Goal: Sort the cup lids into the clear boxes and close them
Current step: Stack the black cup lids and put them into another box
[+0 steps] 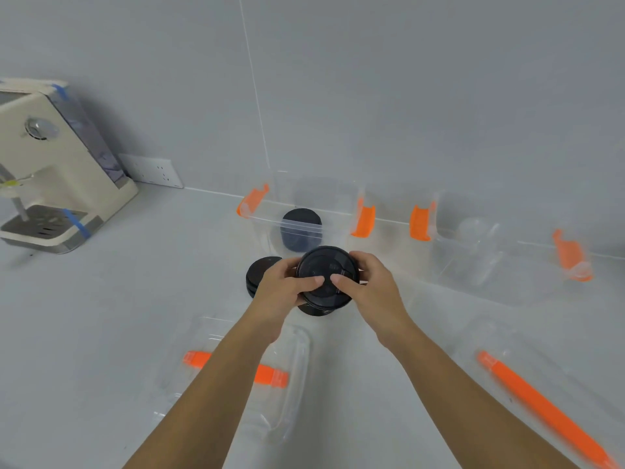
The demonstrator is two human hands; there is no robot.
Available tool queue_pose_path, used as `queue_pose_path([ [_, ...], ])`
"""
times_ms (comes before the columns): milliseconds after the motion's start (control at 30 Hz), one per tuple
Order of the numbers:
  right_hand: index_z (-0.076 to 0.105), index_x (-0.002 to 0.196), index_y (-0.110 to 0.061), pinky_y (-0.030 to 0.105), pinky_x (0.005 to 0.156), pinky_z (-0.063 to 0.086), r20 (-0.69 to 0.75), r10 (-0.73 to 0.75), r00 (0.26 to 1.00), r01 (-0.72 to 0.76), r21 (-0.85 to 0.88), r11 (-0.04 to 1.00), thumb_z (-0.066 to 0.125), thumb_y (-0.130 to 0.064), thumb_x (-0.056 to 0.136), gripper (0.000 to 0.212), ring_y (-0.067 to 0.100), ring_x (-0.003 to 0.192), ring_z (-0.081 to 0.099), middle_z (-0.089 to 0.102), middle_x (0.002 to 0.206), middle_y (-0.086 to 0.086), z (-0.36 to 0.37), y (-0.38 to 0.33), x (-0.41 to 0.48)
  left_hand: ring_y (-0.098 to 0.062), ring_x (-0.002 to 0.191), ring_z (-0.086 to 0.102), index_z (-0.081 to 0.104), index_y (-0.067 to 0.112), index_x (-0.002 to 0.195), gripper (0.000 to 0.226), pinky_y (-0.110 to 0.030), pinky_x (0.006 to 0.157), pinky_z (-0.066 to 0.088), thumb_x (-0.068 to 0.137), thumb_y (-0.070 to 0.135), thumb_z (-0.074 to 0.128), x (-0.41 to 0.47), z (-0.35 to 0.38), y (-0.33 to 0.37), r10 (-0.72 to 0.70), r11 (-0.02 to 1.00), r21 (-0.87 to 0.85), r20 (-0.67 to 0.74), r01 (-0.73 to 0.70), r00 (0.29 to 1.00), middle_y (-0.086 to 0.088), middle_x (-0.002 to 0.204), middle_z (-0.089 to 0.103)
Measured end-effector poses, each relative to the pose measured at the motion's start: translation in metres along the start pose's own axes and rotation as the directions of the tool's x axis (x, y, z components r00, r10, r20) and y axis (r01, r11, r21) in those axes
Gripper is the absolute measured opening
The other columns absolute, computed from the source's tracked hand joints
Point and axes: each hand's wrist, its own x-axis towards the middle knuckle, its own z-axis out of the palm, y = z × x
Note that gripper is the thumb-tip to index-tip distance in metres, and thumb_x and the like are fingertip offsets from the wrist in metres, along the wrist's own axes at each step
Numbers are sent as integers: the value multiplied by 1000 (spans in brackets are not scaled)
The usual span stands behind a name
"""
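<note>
Both hands hold a stack of black cup lids [326, 265] above the counter, in front of the left clear box [267, 220]. My left hand [287, 286] grips its left side and my right hand [368, 282] its right side, thumbs on top. A second short stack of black lids [258, 270] lies on the counter just left of my hands. Inside the left box stands another pile of black lids [301, 228]. The right clear box [466, 245] holds clear lids. Both boxes are uncovered, with orange latches [363, 220] hanging out.
Two clear box covers with orange handles lie near me: one under my left forearm [291, 377], one at the right [527, 394]. A cream drinks machine [57, 170] stands at the far left by a wall socket [152, 170]. A grey wall rises behind the boxes.
</note>
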Motion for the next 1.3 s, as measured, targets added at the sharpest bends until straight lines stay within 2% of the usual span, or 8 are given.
queue_pose_path([
  [267, 58, 118, -12, 25, 83, 44, 3, 27, 1000, -26, -133, 991, 65, -19, 83, 36, 17, 99, 54, 51, 118, 6, 24, -5, 29, -30, 112, 59, 55, 10, 125, 36, -38, 80, 56, 90, 9, 60, 19, -10, 11, -122, 989, 73, -86, 129, 989, -11, 121, 62],
  [367, 61, 114, -9, 31, 85, 50, -1, 86, 996, -85, -178, 980, 65, -22, 81, 36, 23, 99, 59, 55, 118, 11, 32, 3, 39, -27, 104, 61, 57, 6, 121, 31, -32, 75, 55, 90, 9, 60, 29, -10, 7, -149, 978, 131, -113, 164, 982, -13, 118, 63],
  [467, 59, 118, -8, 28, 82, 45, -11, 134, 991, -133, -206, 969, 64, -19, 83, 37, 22, 99, 55, 50, 118, 8, 35, 10, 46, -22, 95, 57, 57, 4, 122, 31, -35, 83, 50, 91, 9, 58, 38, -7, 0, -155, 967, 179, -139, 179, 978, -10, 110, 63],
  [567, 56, 123, -8, 26, 84, 43, -14, 166, 986, -165, -230, 959, 63, -19, 85, 40, 20, 99, 51, 46, 119, 7, 39, 14, 50, -17, 94, 52, 55, 6, 125, 34, -31, 81, 43, 92, 12, 58, 47, -8, -7, -160, 956, 222, -151, 191, 976, -5, 109, 59],
  [800, 56, 122, -10, 35, 95, 47, -30, 222, 975, -222, -279, 934, 65, -21, 83, 42, 23, 106, 54, 51, 118, 6, 45, 28, 58, -13, 80, 52, 55, 5, 122, 32, -21, 62, 43, 92, 14, 58, 60, -10, -19, -199, 936, 269, -129, 227, 972, -9, 112, 62],
  [967, 60, 115, -12, 45, 96, 47, -58, 242, 968, -248, -304, 920, 64, -28, 81, 38, 27, 107, 56, 57, 117, 9, 48, 32, 59, -22, 99, 59, 56, 5, 121, 32, -39, 91, 52, 91, 16, 59, 67, -13, -23, -233, 936, 247, -106, 253, 967, -11, 117, 64],
  [1200, 52, 119, -14, 29, 80, 45, 20, 398, 917, -386, -205, 899, 59, -31, 87, 38, 21, 101, 57, 59, 114, 4, 40, 37, 60, -17, 83, 59, 57, 2, 118, 29, -44, 88, 55, 92, 13, 59, 73, -13, -23, -319, 927, 188, -61, 325, 946, -10, 108, 63],
  [1300, 50, 119, -15, 29, 79, 44, 26, 446, 895, -431, -210, 878, 58, -35, 86, 39, 21, 103, 57, 58, 115, 4, 39, 38, 61, -14, 81, 59, 56, 2, 120, 31, -37, 74, 56, 91, 12, 60, 74, -12, -21, -339, 923, 178, -40, 341, 940, -9, 108, 63],
])
